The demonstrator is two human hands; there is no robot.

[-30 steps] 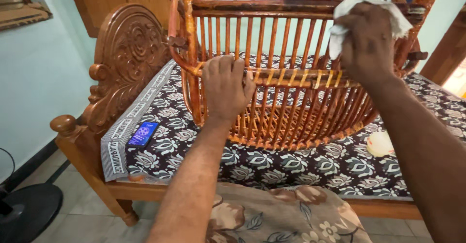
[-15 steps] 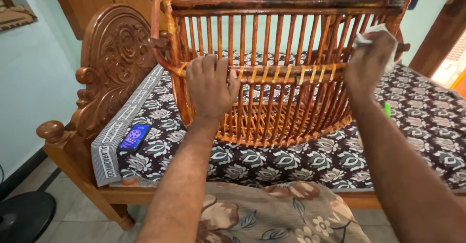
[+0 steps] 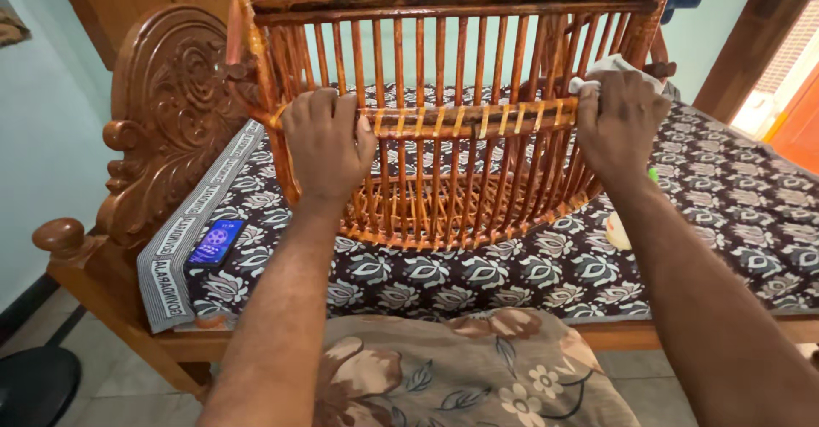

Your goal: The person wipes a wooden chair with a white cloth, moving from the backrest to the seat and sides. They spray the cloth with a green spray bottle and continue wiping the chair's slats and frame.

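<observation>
Cloth down on the middle rail

My right hand [image 3: 621,124] has dropped the white cloth [image 3: 607,70] from the top bar, fingers clamped on it; left hand [image 3: 327,141] grips the cane chair [image 3: 452,52] on the bed [image 3: 478,278].

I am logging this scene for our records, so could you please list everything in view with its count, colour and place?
cane chair: one, orange-brown, lying on the bed
white cloth: one, under the right hand, on the chair's rail
mattress: one, dark with pale flowers, on the bed
headboard: one, carved brown wood, left
phone: one, screen lit blue, on the mattress's left edge
floral fabric: one, brown, bottom centre
left hand: gripping the rail
right hand: pressing the cloth on the rail
</observation>
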